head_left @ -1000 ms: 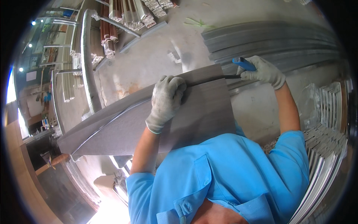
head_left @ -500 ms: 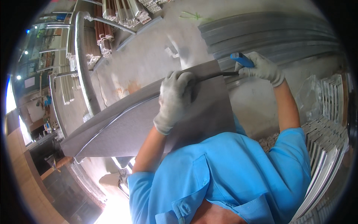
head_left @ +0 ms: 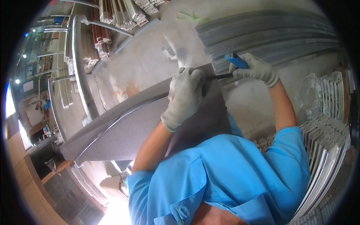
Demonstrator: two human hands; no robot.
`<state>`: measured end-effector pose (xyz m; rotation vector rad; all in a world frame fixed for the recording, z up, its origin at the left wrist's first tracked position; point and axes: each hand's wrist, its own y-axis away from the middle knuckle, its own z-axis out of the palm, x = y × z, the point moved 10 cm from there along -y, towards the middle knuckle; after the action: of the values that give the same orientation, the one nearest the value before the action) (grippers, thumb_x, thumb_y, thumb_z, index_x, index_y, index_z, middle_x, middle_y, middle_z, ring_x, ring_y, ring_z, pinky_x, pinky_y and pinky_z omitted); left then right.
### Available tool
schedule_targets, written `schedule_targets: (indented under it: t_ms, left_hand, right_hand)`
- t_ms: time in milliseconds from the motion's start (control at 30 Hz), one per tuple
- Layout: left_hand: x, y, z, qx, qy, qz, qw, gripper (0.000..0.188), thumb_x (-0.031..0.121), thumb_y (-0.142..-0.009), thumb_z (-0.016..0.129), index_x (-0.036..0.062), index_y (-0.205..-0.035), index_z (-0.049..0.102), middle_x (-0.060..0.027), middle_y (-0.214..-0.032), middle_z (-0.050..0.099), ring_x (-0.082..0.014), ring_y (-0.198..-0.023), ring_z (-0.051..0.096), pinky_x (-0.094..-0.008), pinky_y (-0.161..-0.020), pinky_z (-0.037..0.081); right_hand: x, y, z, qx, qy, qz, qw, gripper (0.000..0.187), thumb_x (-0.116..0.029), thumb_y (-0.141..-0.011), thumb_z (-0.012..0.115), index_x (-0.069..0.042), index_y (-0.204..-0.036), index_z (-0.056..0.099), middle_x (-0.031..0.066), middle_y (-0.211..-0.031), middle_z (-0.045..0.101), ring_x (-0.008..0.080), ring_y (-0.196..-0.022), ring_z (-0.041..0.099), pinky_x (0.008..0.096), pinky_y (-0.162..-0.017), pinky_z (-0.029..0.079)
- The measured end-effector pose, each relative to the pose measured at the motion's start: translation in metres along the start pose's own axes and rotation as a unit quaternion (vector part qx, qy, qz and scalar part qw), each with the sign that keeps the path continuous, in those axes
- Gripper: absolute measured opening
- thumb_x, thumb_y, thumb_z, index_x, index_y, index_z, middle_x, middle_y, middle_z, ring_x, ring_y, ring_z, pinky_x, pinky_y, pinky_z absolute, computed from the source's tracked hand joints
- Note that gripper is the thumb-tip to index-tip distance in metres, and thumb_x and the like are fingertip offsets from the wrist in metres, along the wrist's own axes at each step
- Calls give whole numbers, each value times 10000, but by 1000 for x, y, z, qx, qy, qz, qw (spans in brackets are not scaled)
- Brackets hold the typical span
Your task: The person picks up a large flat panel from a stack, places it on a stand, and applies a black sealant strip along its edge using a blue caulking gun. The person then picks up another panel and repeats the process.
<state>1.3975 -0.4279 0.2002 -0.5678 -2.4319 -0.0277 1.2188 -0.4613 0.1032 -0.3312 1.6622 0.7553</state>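
Observation:
A long grey board [head_left: 138, 127] lies slantwise in front of me, its near side against my blue shirt. A thin strip [head_left: 112, 125] runs lengthwise along it, pale at the left and dark toward the right. My left hand [head_left: 186, 92], in a pale work glove, bears on the strip near the board's right end with fingers curled over it; the fingertips are partly hidden. Beyond that end, my gloved right hand [head_left: 257, 70] is closed around the strip's dark end. The same hand also holds a blue, flat, block-like tool [head_left: 236, 60], which sticks out toward the left.
Long dark grey profiles [head_left: 266, 35] lie on the floor at the far right. A metal rack [head_left: 80, 71] with bundled profiles [head_left: 120, 15] stands at the far left. Stacked pale profiles [head_left: 324, 144] are close by my right arm. A green tie [head_left: 189, 17] lies on the floor [head_left: 150, 52].
My left hand has slid right along the strip, toward the board's right end. The right hand keeps its hold on the strip and blue tool; the whole view has shifted slightly.

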Motion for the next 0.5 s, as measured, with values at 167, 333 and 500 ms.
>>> schedule_targets:
  t_ms: [167,333,500]
  left_hand:
    - [6,-11,5,-34,21,-6,999,67,7,-832,619,47,-872,654,-133,-843,633,-364,-877,599,-459,-787,476]
    - [22,-27,27,-76,-8,7,997,111,3,-810,624,42,-902,672,-143,-896,660,-377,-925,617,-473,-832,493]
    - [-8,21,-31,-15,104,22,994,313,84,-854,712,7,-1156,684,-185,-1169,698,-388,-1080,660,-449,-923,524]
  right_hand:
    - [5,-3,-2,-5,-1,-24,1000,330,-287,-854,825,-9,-995,716,5,-828,670,103,-804,613,288,-759,509]
    - [11,-3,-2,-29,20,-8,999,324,-313,-873,805,-35,-1016,720,-15,-833,645,97,-790,598,274,-746,498]
    - [-26,4,-20,62,56,-17,996,442,-406,-917,760,-66,-1182,660,-14,-917,622,71,-752,555,238,-711,463]
